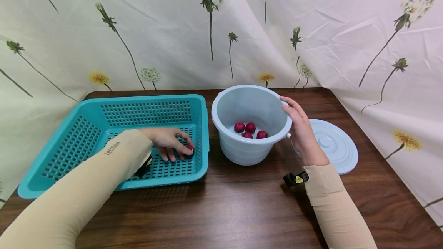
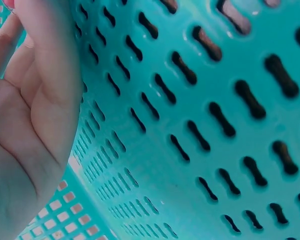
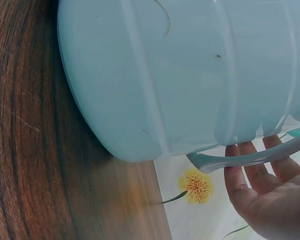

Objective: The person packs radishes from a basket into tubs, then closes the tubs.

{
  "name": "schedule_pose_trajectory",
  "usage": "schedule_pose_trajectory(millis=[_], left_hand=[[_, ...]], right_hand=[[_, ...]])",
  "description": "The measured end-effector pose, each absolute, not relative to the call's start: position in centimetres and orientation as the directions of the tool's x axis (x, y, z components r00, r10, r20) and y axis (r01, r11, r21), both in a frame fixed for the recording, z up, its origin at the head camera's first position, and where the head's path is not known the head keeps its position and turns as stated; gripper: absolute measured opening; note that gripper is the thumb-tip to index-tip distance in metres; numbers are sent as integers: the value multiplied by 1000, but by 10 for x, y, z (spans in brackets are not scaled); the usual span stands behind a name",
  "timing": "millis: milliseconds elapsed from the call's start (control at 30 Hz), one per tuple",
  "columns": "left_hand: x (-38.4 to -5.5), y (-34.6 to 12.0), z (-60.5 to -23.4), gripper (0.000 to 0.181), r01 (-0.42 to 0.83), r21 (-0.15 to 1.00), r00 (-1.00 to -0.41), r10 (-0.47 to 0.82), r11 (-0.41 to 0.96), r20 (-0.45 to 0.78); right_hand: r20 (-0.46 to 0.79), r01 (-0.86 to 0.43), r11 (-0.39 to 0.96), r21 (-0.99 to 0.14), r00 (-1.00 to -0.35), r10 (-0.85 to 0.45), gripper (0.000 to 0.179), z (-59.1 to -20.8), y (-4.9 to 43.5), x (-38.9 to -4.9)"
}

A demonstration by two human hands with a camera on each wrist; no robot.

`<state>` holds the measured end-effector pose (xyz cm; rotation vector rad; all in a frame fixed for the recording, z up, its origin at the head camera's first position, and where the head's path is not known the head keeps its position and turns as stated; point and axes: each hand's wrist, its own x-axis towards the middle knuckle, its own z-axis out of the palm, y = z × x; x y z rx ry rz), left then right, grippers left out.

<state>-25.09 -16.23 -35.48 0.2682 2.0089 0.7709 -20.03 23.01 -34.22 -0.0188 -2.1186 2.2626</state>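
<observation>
My left hand (image 1: 172, 141) reaches down into the teal basket (image 1: 204, 133), its thumb and fingers round a small round red fruit (image 1: 189, 150). The hand covers part of that fruit. In the left wrist view the palm (image 2: 35, 100) is close beside the basket's slotted wall, with a bit of red at the top corner. To the right stands a pale blue bucket (image 1: 242, 151) with several red fruits (image 1: 250, 127) on its bottom. My right hand (image 1: 302, 133) holds the bucket's right rim. In the right wrist view its fingers (image 3: 260, 175) touch the outer wall by the bucket handle (image 3: 250, 159).
A pale blue round lid (image 1: 333, 147) lies on the brown wooden table (image 1: 242, 206), right of the bucket and partly behind the right hand. White cloth (image 1: 155, 30) with printed dandelions hangs behind the table and along its sides. The basket's right end stands close to the bucket.
</observation>
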Motion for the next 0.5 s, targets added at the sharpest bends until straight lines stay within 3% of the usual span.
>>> schedule_pose_trajectory(millis=[500], left_hand=[[-253,-161,-352,46,-127,623,-519,484,772,-705]], right_hand=[[21,-24,-64,-998,-999,42,31,-342,231,-200]])
